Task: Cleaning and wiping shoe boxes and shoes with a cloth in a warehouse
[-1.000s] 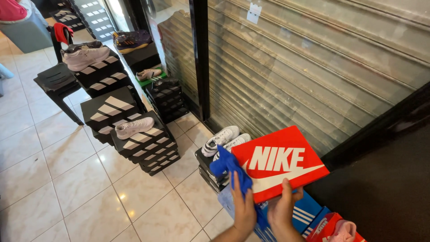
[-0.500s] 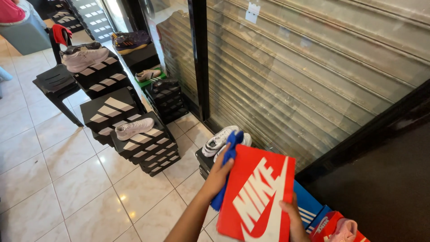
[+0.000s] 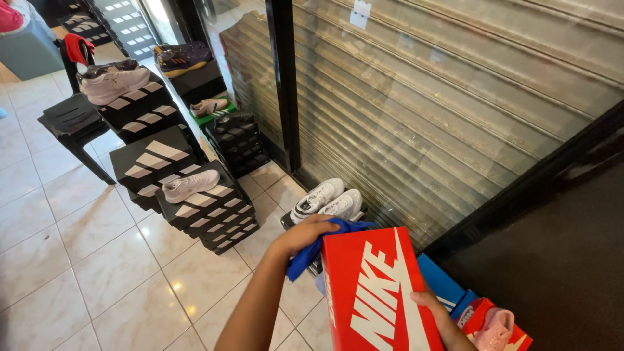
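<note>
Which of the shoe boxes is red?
The red shoe box held between both hands, at the bottom of the view. The stacked boxes on the floor are black with white stripes.

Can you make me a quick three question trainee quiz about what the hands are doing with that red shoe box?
1. True or false: the left hand presses a blue cloth against the red shoe box.
2. Which hand grips the box's lower right edge? A) left hand B) right hand C) neither
3. What rests on the black box just behind the blue cloth?

Key:
1. True
2. B
3. A pair of white sneakers
</note>
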